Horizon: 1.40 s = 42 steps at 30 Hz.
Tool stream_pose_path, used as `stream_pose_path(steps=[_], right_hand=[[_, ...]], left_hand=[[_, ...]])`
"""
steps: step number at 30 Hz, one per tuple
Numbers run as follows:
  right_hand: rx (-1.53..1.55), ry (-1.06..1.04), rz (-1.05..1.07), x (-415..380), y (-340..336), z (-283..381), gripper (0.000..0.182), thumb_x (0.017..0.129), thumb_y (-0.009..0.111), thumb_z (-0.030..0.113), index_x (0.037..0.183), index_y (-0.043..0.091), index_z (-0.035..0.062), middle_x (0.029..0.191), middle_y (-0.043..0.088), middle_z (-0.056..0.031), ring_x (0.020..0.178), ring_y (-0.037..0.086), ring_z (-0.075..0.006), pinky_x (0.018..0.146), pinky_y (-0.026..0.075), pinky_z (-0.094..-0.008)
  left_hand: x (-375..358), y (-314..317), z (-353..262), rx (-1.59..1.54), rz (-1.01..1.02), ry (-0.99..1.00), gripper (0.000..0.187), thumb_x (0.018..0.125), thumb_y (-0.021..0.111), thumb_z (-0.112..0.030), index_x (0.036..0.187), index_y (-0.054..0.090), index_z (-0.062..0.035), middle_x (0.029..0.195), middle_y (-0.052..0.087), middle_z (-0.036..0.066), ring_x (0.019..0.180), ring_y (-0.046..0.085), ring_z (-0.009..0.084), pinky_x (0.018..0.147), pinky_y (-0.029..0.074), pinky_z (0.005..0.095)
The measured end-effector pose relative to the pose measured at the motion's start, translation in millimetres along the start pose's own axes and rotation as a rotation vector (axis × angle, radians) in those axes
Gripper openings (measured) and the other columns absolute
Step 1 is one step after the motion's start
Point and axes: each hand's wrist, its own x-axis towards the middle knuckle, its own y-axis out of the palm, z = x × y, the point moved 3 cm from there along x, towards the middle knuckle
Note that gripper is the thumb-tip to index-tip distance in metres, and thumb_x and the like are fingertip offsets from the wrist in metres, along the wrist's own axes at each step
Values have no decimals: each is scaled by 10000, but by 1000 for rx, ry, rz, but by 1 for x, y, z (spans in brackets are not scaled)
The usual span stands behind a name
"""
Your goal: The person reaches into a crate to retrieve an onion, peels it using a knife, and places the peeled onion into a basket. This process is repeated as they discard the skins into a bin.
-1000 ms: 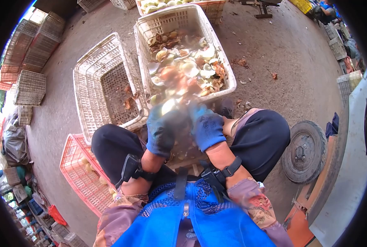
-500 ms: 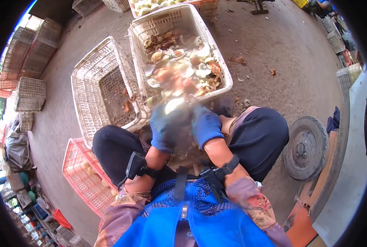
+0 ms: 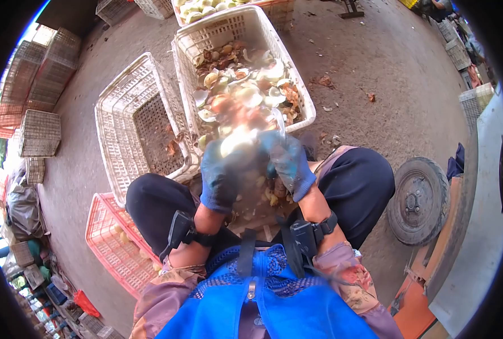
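Observation:
My left hand (image 3: pixel 222 176), in a blue glove, is closed around a pale round fruit (image 3: pixel 235 142) held over my lap; the fruit is blurred by motion. Just to its right, my right hand (image 3: pixel 292 164), also gloved in blue, grips a knife whose thin grey blade (image 3: pixel 279 121) points up beside the fruit. Pale scraps of peel (image 3: pixel 264 191) lie between my knees below both hands. Directly ahead stands a white plastic crate (image 3: pixel 300 80) holding several pieces of peel and shell.
An almost bare white crate (image 3: pixel 116 121) leans to the left of the full one. A red crate (image 3: pixel 111 244) with pale fruit sits under my left knee. A small wheel (image 3: pixel 418 200) lies at right. Another crate of pale fruit (image 3: pixel 201 8) stands at top; stacked crates line the far left.
My right hand has turned and shifted slightly right and down, so the knife blade now shows above it. My left hand and the fruit have stayed nearly in place.

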Motion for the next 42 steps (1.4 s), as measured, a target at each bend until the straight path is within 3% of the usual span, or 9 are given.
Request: stream_pose_path(steps=[11,13,17,23,28,31,33,35,42], right_hand=[[-594,-647,-220,6,7,1,108,820,653,161,832,639,55,749,639,-107,738,638,-300,653,498,-364],[-789,-397,27,34,-10,-46,176,944,630,161,1066,707,61,795,584,45,683,452,-35,600,405,-216],[175,-214,-199,3,-6,11,244,960,619,148,1171,676,38,779,542,82,676,432,-25,554,383,-222],[114,-269,40,-7,16,7,303,912,667,121,1182,628,-12,890,679,-26,751,605,-114,693,500,-258],[-987,-526,-233,3,10,-7,197,934,608,65,1110,687,23,913,703,-22,816,625,-125,766,509,-268],[-560,-257,-252,5,-14,16,203,944,591,65,1120,687,32,925,700,-30,791,629,-166,761,513,-287],[-590,-705,-378,9,-18,2,209,942,599,91,1124,694,47,894,692,-21,752,599,-140,712,506,-290],[-360,-371,-405,11,-21,-5,215,953,603,157,1107,703,46,856,686,-15,740,583,-108,682,497,-288],[-52,-232,10,-4,-2,9,275,854,706,195,1094,680,64,964,706,-127,858,683,-244,799,530,-327]], left_hand=[[3,-6,-9,-209,232,-205,456,769,661,-72,1203,537,-5,1003,652,103,861,668,230,777,589,350],[3,-9,-24,-109,261,-107,484,779,659,-104,1233,520,-10,1050,646,110,920,671,247,780,595,362],[3,-12,-8,-199,174,-51,500,808,651,-135,1272,499,-27,1133,625,126,990,658,255,825,593,384],[8,-11,-30,-154,153,-161,415,833,601,-51,1242,535,-17,1155,607,104,994,633,206,884,533,310],[-1,-11,-25,-67,181,7,402,821,617,7,1219,560,-11,1233,573,98,1058,601,196,887,512,290],[-4,-9,3,85,196,146,451,824,637,1,1265,549,-34,1289,555,89,1108,583,210,885,514,300],[-1,-10,8,98,197,147,487,830,646,-11,1303,537,-51,1321,546,85,1132,574,219,878,518,308],[0,-8,-12,609,246,527,531,879,650,-82,1382,483,-80,1327,566,89,1115,593,218,842,527,323],[-4,-3,-2,127,218,56,425,970,620,-276,1335,529,-79,1207,643,84,1019,623,181,771,533,322]])
